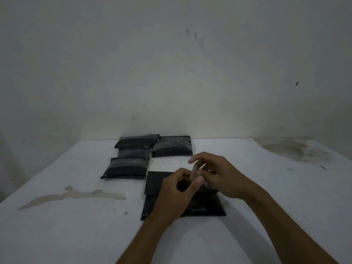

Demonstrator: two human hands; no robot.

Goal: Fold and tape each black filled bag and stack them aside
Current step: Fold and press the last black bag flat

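Note:
A black filled bag lies flat on the white table in front of me, its flat top flap stretched away from me. Both hands hover over its upper part. My left hand pinches a pale, translucent piece, apparently tape, between thumb and fingers. My right hand touches the same piece from the right, index finger lifted. Several folded, taped black bags sit behind: one at the front left, a stacked pair behind it, and one at the right.
The table meets a pale wall just behind the finished bags. A brownish stain streaks the table on the left, and a larger blotch marks the far right corner. Small crumbs lie between the bags.

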